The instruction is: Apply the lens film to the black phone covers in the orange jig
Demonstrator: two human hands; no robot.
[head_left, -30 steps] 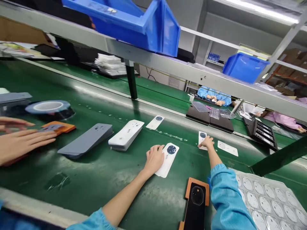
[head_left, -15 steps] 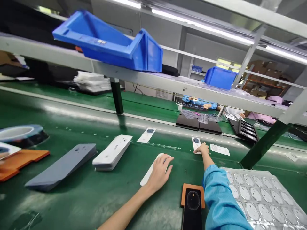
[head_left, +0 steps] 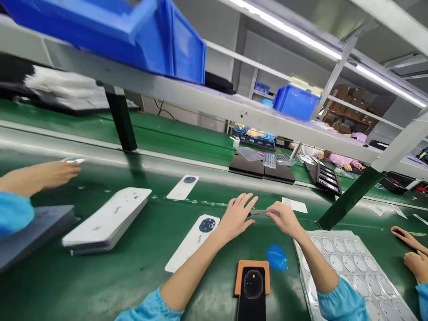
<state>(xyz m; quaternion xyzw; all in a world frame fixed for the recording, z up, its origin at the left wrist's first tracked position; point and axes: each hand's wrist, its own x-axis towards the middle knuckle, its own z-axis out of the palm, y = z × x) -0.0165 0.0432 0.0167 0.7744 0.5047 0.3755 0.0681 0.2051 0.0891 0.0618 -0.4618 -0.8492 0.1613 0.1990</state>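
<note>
Between my two hands a thin phone back panel [head_left: 259, 213] is raised off the table, seen almost edge-on. My right hand [head_left: 286, 218] pinches its right end between thumb and fingers. At its left end is my left hand [head_left: 238, 214], fingers spread and thumb apart; whether it touches the panel I cannot tell. Below my left hand a white phone back panel with a dark round camera area [head_left: 191, 243] lies flat. Nearer me, a black phone back panel [head_left: 253, 294] rests in an orange fixture [head_left: 262, 266]. Beside it is a blue round piece [head_left: 277, 257].
A stack of white panels [head_left: 110, 214] and a grey stack [head_left: 36, 229] stand left. Other white panels [head_left: 183, 187] [head_left: 294, 205] lie farther back. A clear blister tray [head_left: 361, 272] is at right. Co-workers' hands show left [head_left: 47, 176] and right [head_left: 414, 256]. A shelf beam [head_left: 214, 104] crosses above.
My right hand has lifted the panel from the table. My left hand has left the flat white panel and moved right, toward the raised one. The view has shifted; a co-worker's hand shows more at left.
</note>
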